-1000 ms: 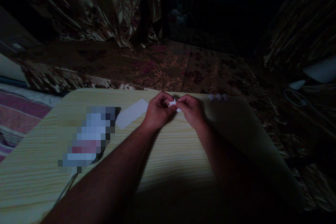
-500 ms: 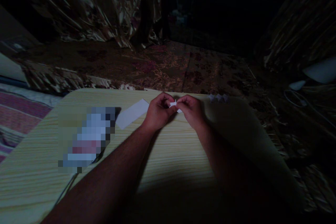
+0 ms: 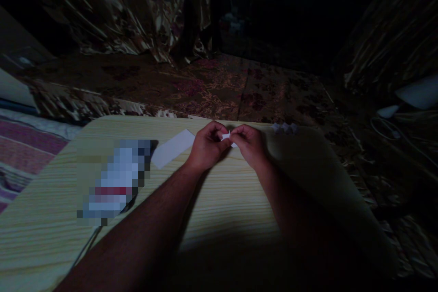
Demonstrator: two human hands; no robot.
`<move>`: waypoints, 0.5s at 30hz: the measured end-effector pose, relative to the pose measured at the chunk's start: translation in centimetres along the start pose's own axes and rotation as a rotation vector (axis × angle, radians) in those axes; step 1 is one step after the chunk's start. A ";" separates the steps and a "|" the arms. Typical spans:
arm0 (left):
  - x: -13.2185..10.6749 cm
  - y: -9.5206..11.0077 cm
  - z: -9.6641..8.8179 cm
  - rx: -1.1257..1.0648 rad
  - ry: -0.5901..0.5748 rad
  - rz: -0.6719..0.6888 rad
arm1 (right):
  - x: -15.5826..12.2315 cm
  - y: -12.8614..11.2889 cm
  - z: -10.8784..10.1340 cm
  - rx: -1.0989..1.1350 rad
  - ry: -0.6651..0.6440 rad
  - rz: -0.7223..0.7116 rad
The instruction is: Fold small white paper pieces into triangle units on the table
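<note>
Watching remotely, I see the left hand (image 3: pixel 208 145) and right hand (image 3: pixel 249 142) both pinching a small, white, pointed paper piece (image 3: pixel 226 136) over a pale, streaky, wood-grained table (image 3: pixel 229 196).

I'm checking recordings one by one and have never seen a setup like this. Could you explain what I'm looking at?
There is no machine here: the two bare hands belong to the person wearing the camera. It sits on their head and looks forward and down, so the forearms reach in from the bottom of the picture.

The left hand and right hand meet near the far edge of a pale wood-grain table, pinching a small white piece, which looks like folded paper. Left of them lies a white strip; further left is a pixelated item I can't identify. To the right, in dim light, sit three small pointed pieces in a row.
</note>
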State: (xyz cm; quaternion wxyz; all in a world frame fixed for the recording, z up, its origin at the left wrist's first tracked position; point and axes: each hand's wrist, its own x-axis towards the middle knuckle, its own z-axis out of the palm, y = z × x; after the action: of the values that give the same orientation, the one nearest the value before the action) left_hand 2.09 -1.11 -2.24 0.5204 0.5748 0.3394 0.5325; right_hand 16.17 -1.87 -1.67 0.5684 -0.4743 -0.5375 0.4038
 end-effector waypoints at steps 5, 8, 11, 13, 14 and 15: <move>0.0 0.0 0.1 0.007 -0.005 -0.002 | 0.0 0.1 0.0 -0.024 0.004 -0.008; 0.0 0.1 0.1 0.021 0.002 0.007 | -0.1 0.1 -0.1 -0.027 0.010 -0.007; 0.0 0.2 0.3 0.037 0.007 0.007 | -0.1 -0.1 -0.1 -0.058 0.017 0.007; 0.0 0.2 0.3 0.033 0.008 0.014 | -0.1 -0.4 -0.1 -0.067 0.016 0.023; 0.0 0.1 0.4 0.027 0.005 0.016 | -0.2 -0.5 -0.1 -0.070 0.021 0.037; 0.0 0.1 0.4 0.025 0.000 0.020 | -0.2 -0.6 -0.1 -0.068 0.028 0.045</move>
State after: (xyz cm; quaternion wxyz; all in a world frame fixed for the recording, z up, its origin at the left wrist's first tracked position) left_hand 2.43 -1.17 -2.12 0.5077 0.5847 0.3405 0.5333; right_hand 16.25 -2.16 -1.16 0.5504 -0.5109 -0.5320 0.3912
